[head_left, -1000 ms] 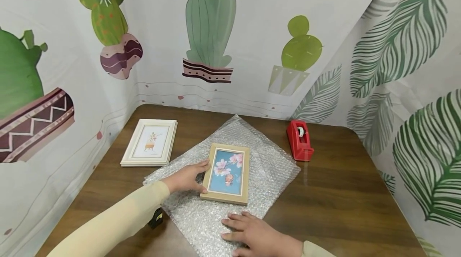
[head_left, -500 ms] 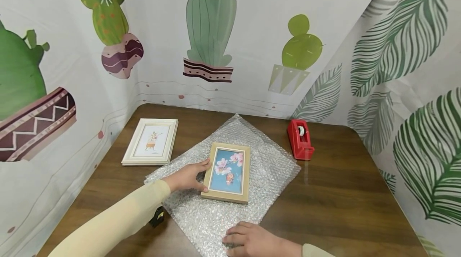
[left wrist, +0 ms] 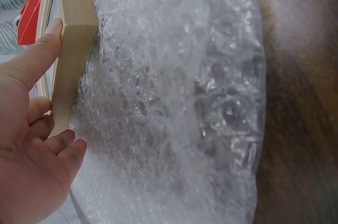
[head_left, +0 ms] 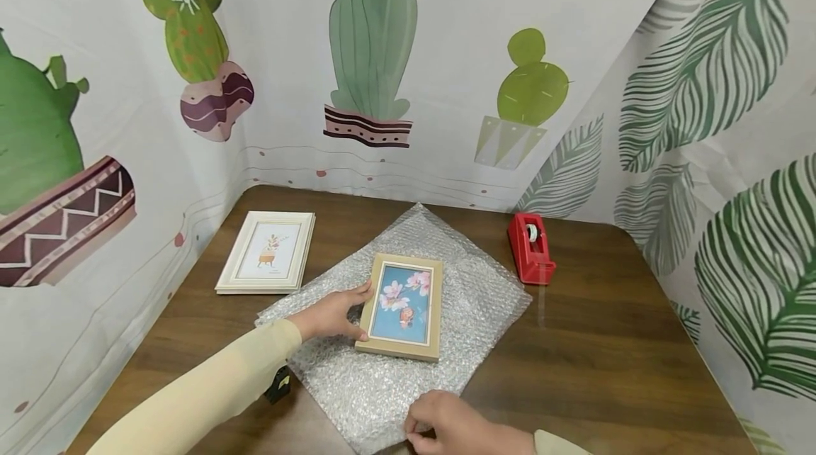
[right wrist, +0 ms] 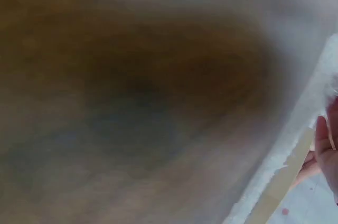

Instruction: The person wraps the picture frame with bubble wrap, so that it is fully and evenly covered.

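A light wooden picture frame [head_left: 404,307] with a blue flower picture lies face up on a sheet of bubble wrap [head_left: 376,392], which is spread cornerwise. My left hand [head_left: 333,315] holds the picture frame by its left side. In the left wrist view, the thumb of this hand [left wrist: 26,139] presses the frame's edge near a corner, while the smaller fingers curl below. At the near corner of the sheet, my right hand [head_left: 451,425] pinches the bubble wrap between thumb and fingers. The right wrist view is mostly blurred tabletop, with these fingers [right wrist: 328,142] at its right edge.
White picture frames [head_left: 266,252], seemingly stacked, lie at the left back. A red tape dispenser [head_left: 532,248] stands at the right back. Partly behind my left forearm is a small black object [head_left: 278,385]. All rest on a brown wooden table [head_left: 593,341] before a printed cloth.
My right hand slid slightly towards me from lying spread on the bubble wrap, then curled its fingers onto the near corner. My left hand and the picture frame stayed in place.
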Demonstrator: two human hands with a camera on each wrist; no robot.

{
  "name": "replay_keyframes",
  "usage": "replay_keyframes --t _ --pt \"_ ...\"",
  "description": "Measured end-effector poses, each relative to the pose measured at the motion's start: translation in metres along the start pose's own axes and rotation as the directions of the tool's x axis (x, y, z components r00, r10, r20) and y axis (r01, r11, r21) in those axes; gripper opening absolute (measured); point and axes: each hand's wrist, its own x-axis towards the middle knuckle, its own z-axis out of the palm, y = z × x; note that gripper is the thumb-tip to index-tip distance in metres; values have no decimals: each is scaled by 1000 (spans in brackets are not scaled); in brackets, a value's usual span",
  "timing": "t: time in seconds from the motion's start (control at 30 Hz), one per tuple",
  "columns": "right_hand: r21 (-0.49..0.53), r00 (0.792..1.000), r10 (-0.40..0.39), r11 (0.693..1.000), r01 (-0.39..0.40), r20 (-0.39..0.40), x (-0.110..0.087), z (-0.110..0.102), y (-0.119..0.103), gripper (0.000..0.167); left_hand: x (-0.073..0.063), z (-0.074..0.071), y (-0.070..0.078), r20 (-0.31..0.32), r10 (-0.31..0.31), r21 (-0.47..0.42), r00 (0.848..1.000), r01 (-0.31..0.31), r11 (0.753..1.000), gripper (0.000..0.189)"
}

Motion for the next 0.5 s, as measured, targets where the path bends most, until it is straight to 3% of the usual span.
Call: replay_keyframes --t 0.13,0.27,0.37,0.5 --pt "83 984 159 983 -165 80 4 -4 -3 16 0 0 0 -1 -1 -2 1000 1 1000 91" --pt "110 982 175 977 -183 75 7 -2 0 25 0 0 -1 -3 -1 3 1000 1 1000 91" --pt "161 981 185 968 -192 57 10 -2 5 18 0 1 -3 -8 -7 4 1000 7 1000 91" --pt "306 957 264 907 -288 118 13 -5 12 10 1 1 -3 -6 -19 -7 1000 19 1000 91"
